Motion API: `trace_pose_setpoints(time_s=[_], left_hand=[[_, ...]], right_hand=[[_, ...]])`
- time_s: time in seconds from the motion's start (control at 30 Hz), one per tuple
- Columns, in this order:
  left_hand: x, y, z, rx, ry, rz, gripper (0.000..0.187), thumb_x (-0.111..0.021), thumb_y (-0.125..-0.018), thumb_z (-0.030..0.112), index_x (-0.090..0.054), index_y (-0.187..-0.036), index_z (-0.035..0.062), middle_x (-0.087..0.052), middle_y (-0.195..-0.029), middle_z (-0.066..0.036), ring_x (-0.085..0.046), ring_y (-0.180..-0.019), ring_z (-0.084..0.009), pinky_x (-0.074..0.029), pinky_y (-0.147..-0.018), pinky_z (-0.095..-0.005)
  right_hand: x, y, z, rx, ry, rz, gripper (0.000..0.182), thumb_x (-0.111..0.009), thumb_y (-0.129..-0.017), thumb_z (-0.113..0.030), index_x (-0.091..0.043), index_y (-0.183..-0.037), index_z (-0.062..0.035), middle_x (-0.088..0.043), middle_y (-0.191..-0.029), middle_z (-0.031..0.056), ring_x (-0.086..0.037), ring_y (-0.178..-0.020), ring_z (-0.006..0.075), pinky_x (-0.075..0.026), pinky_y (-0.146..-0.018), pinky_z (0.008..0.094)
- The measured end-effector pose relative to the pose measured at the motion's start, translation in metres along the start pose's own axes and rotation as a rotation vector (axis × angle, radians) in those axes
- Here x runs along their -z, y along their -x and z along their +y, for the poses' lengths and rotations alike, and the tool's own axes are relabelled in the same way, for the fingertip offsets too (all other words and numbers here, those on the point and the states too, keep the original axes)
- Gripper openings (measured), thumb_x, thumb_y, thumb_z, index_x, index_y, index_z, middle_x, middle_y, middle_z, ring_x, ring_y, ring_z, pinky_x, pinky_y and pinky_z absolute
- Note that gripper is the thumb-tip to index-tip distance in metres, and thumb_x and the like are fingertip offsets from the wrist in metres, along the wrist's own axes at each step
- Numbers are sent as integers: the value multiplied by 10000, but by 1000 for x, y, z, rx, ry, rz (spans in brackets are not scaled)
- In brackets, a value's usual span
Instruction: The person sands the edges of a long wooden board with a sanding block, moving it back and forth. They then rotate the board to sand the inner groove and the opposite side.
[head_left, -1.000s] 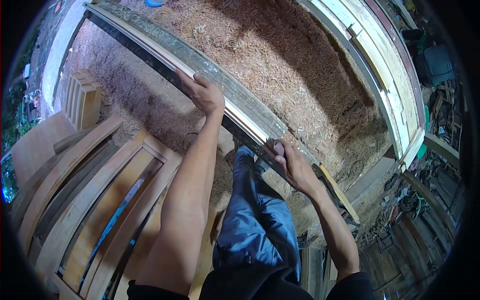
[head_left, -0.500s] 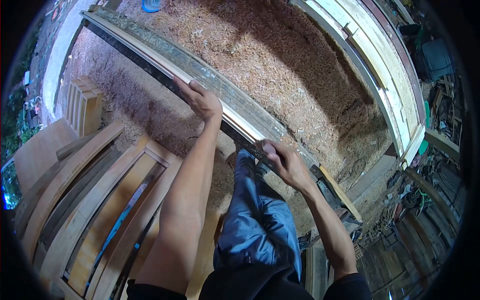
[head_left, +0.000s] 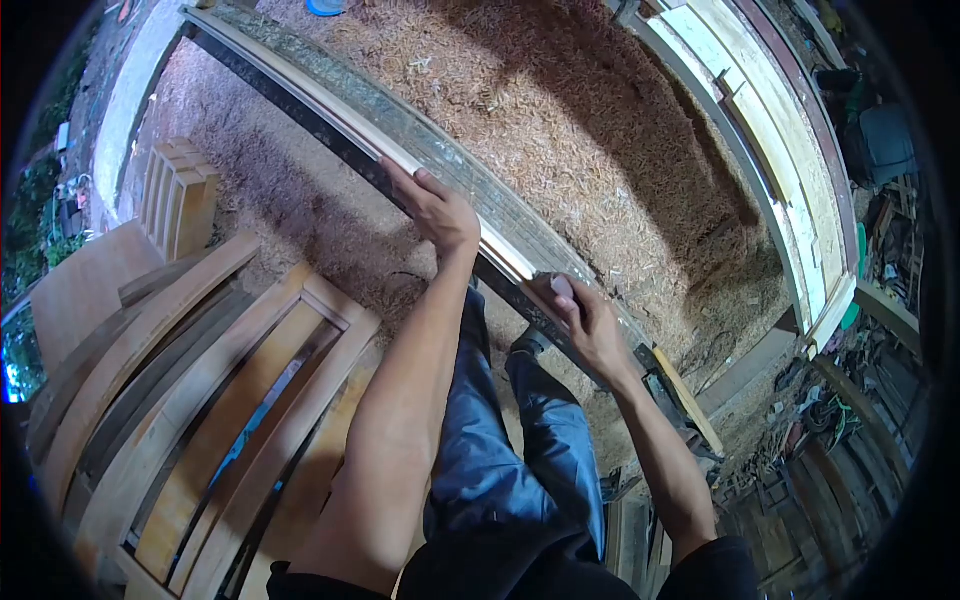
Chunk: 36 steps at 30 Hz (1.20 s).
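Observation:
A long, narrow wooden strip (head_left: 335, 122) lies along a dark, weathered plank bench (head_left: 440, 152) that runs diagonally across the view. My left hand (head_left: 440, 212) is closed over the strip near its middle, thumb on the upper face and fingers along the near edge. Towards the strip's near end, my right hand (head_left: 597, 335) is closed, with a small folded piece (head_left: 561, 286), pale on one face and dark at its edge, pinched at the wood under its fingers. The fingers' undersides are hidden.
Several curved and straight wooden frame parts (head_left: 180, 400) stand at the left, beside a slatted wooden block (head_left: 182, 205). Shavings (head_left: 560, 130) cover the ground beyond the bench. Long pale boards (head_left: 770, 130) lie on another bench at upper right. A yellowish wood piece (head_left: 688, 400) sticks out near my right forearm.
The whole view has shifted slightly, so the bench sits further right. My left hand is a little closer to my right along the strip. My legs are further apart.

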<state>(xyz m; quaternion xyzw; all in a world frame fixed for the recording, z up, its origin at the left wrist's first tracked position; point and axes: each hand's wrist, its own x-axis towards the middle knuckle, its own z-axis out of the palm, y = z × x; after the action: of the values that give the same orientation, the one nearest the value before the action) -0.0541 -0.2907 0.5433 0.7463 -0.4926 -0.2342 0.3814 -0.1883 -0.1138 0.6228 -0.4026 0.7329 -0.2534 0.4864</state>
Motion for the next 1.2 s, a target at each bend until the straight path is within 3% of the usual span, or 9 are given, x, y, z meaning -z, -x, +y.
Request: trace_pose_setpoints(time_s=[0.2,0.23,0.27,0.33,0.5,0.6,0.77,0.97,1.2], left_hand=[[-2,-2,-6,-65,-29,35,529,-317,-1021,178,-157,-1504,33,-321,-1438,-295,-394,-1297,-440,-381,-1056,-493],[2,0,3,-1,71,-15,536,-288,-1023,198,-157,-1494,-23,-222,-1503,-311,-257,-1389,-437,-244,-1151,-456],[2,-1,6,-15,38,5,530,-298,-1020,183,-163,-1496,-6,-246,-1491,-302,-298,-1365,-432,-291,-1120,-466],[0,-1,1,-36,-35,32,523,-318,-1013,152,-174,-1501,28,-294,-1468,-284,-381,-1318,-423,-384,-1057,-486],[4,-8,-9,-14,40,-57,593,-368,-968,110,-121,-1491,-21,-244,-1491,-293,-282,-1381,-431,-261,-1146,-485],[24,-36,10,143,114,-179,630,-376,-949,103,-88,-1498,-10,-192,-1515,-288,-258,-1398,-419,-237,-1165,-476],[27,-139,-3,43,86,-209,654,-340,-963,134,-9,-1507,-15,-99,-1538,-306,-194,-1424,-416,-192,-1188,-453],[0,-269,-25,-14,-6,-52,595,-276,-994,180,-69,-1477,-100,-133,-1529,-319,-221,-1421,-390,-222,-1179,-404],[-1,-263,-17,-43,-9,9,572,-275,-989,168,-127,-1461,-121,-212,-1505,-321,-271,-1398,-399,-237,-1169,-411]], right_hand=[[-22,-36,-29,95,37,30,318,-525,-968,-229,-584,-1213,-34,-645,-1058,259,-606,-1035,435,-489,-855,440],[-18,-29,-28,116,38,22,321,-520,-971,-231,-583,-1215,-33,-648,-1055,257,-607,-1034,434,-489,-857,436],[-13,-23,-27,141,40,11,324,-516,-973,-234,-581,-1218,-32,-650,-1053,254,-609,-1033,433,-490,-858,433],[-1,-12,-18,70,30,-47,335,-514,-974,-227,-574,-1242,-36,-660,-1065,234,-636,-1028,386,-487,-877,413],[-8,-25,-22,0,48,-70,353,-510,-976,-234,-567,-1267,-45,-666,-1111,204,-644,-1060,306,-472,-918,383],[-33,-58,-48,115,-1,-61,387,-516,-974,-282,-564,-1278,-46,-661,-1114,216,-643,-1050,334,-476,-911,392],[-48,-116,-93,77,55,-169,422,-533,-964,-307,-555,-1295,-44,-637,-1145,252,-627,-1073,381,-478,-917,411],[-18,-65,-54,128,63,-179,431,-535,-960,-307,-553,-1301,-45,-634,-1139,258,-624,-1087,374,-472,-913,417],[-51,-110,-110,69,-20,-141,390,-535,-960,-273,-567,-1286,-63,-650,-1116,231,-627,-1058,396,-482,-895,411]])
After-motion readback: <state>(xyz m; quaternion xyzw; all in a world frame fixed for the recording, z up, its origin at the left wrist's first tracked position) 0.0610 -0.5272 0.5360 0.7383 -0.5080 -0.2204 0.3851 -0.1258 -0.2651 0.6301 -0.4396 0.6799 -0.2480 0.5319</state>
